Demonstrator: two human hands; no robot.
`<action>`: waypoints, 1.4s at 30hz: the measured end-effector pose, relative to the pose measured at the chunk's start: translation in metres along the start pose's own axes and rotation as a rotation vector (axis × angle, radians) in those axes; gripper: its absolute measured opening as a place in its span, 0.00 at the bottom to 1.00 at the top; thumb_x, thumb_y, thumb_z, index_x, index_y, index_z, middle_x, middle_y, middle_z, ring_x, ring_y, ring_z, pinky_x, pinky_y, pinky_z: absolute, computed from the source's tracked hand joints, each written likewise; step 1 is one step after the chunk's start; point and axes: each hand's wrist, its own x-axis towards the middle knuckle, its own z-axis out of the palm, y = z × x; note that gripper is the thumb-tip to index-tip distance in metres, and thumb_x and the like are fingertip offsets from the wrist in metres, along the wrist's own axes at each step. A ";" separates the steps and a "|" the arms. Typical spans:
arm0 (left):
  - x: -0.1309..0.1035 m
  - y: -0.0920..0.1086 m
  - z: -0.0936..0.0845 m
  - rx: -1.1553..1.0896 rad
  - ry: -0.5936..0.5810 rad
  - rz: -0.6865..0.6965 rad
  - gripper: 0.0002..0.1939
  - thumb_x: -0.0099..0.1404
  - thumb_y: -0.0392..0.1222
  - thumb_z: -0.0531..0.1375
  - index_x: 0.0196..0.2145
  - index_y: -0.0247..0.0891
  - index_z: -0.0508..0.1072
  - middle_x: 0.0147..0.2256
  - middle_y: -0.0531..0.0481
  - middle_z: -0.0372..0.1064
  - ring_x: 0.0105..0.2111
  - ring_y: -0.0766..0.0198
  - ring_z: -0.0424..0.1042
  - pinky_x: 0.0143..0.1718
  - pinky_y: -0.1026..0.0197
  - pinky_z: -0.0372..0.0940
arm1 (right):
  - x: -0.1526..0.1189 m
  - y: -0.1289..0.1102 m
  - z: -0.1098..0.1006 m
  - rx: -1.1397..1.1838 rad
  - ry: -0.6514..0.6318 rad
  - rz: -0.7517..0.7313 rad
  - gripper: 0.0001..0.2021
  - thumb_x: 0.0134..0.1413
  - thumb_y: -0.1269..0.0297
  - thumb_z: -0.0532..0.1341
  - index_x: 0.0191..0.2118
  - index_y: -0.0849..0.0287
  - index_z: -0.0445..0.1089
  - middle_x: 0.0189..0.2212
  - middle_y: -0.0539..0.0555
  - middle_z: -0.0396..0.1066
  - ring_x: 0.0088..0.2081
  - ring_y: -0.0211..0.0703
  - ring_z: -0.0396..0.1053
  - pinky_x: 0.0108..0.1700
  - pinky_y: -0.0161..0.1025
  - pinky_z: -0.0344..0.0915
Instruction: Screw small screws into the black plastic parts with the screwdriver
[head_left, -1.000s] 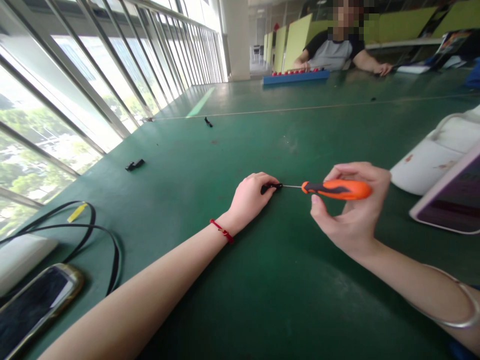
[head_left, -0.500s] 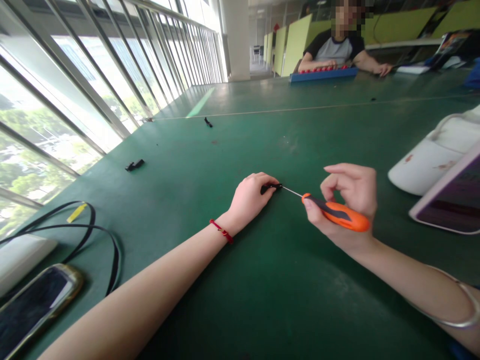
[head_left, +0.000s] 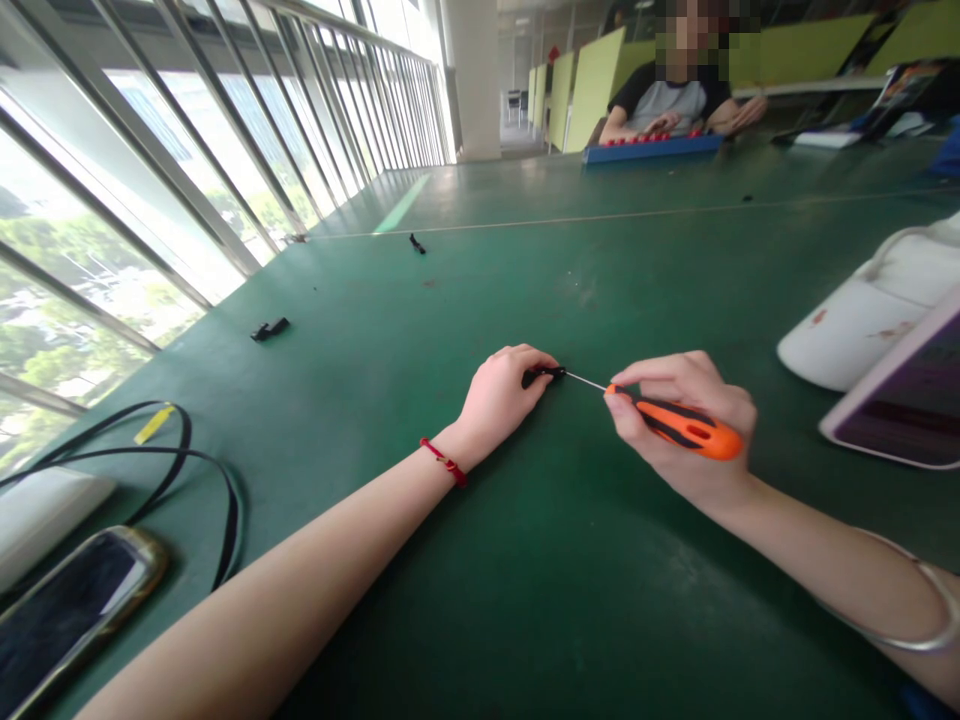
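My left hand (head_left: 506, 400) rests on the green table (head_left: 480, 580), its fingers closed round a small black part (head_left: 551, 372) that is mostly hidden by them. An orange and dark grey screwdriver (head_left: 686, 425) lies in my right hand (head_left: 690, 400), pinched near the front of its handle between thumb and forefinger. Its thin shaft points left, and the tip meets the end of the black part. Farther off on the table lie two more small black pieces, one at the left (head_left: 270, 330) and one near the back (head_left: 417, 244).
At the left lie a phone (head_left: 75, 610), a white box-like object (head_left: 52, 510) and a looped black cable (head_left: 232, 510). A white container (head_left: 847, 330) and a pale-framed device (head_left: 907, 400) stand at the right. Across the table, a person (head_left: 675, 100) sits behind a blue tray (head_left: 652, 150). Railings (head_left: 247, 130) border the left edge.
My right forefinger and other fingers have come down onto the screwdriver handle, which has turned about its axis. My left hand has stayed put. The person opposite has raised a hand.
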 end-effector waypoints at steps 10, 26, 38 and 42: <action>0.000 0.000 0.000 0.005 0.000 0.004 0.11 0.62 0.35 0.55 0.39 0.38 0.75 0.39 0.50 0.74 0.40 0.61 0.71 0.44 0.59 0.65 | 0.001 0.003 0.001 0.035 0.051 0.052 0.12 0.45 0.67 0.64 0.38 0.52 0.65 0.18 0.44 0.61 0.20 0.37 0.61 0.29 0.42 0.63; 0.000 0.000 0.000 0.011 0.003 0.000 0.10 0.62 0.35 0.55 0.38 0.38 0.75 0.39 0.50 0.74 0.40 0.61 0.71 0.44 0.59 0.65 | -0.001 0.002 0.000 0.007 0.009 0.059 0.11 0.44 0.70 0.65 0.35 0.51 0.67 0.17 0.43 0.60 0.20 0.35 0.60 0.29 0.40 0.62; -0.001 0.000 0.001 0.000 0.011 0.012 0.10 0.62 0.35 0.55 0.38 0.38 0.75 0.39 0.50 0.74 0.40 0.61 0.71 0.43 0.60 0.65 | 0.002 0.004 -0.001 0.026 0.034 0.061 0.14 0.44 0.70 0.65 0.39 0.52 0.65 0.15 0.42 0.55 0.18 0.35 0.56 0.27 0.40 0.62; -0.001 0.000 0.001 0.008 0.009 0.000 0.10 0.62 0.35 0.55 0.38 0.38 0.75 0.39 0.51 0.74 0.40 0.61 0.71 0.43 0.60 0.66 | 0.003 0.002 0.001 0.104 0.092 0.028 0.21 0.41 0.74 0.64 0.43 0.53 0.63 0.24 0.46 0.61 0.23 0.35 0.62 0.28 0.39 0.63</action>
